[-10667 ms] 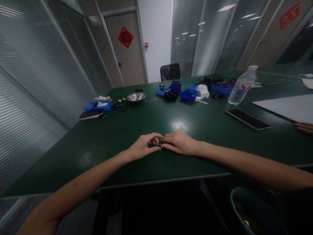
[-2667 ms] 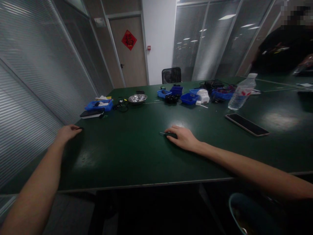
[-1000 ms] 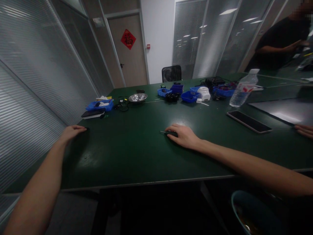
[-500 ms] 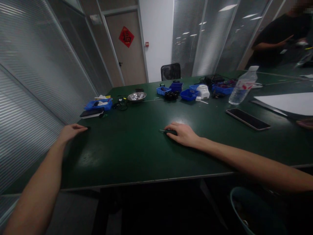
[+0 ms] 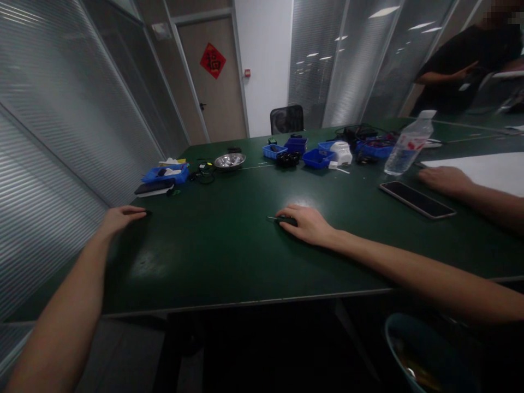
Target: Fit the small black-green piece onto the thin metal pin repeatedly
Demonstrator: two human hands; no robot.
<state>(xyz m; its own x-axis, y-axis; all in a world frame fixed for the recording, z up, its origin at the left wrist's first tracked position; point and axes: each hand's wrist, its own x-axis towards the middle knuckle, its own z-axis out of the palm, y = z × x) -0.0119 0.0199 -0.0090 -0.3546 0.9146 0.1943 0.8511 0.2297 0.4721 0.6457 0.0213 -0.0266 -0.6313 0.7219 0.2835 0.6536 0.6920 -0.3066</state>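
Note:
My right hand (image 5: 305, 222) rests on the green table (image 5: 213, 245), its fingers closed around a screwdriver (image 5: 287, 220) with a dark handle. The thin metal shaft points left and lies close to the tabletop. Over at the table's left side, my left hand (image 5: 119, 219) pinches a small dark object (image 5: 148, 212) between thumb and fingertips. That object is too small to name, and part of it is hidden by the fingers.
Beyond my left hand are a black notebook (image 5: 153, 188) and a blue tray (image 5: 166, 173). A metal bowl (image 5: 230, 161) and several blue bins (image 5: 318, 158) stand farther back. Right of me are a phone (image 5: 416, 199), a bottle (image 5: 409, 143) and another person's hand (image 5: 444, 180) on white paper (image 5: 497, 169).
Another person's hand and forearm have come in from the right onto the white paper. The person standing at the back right has shifted their arms. My own hands have barely moved.

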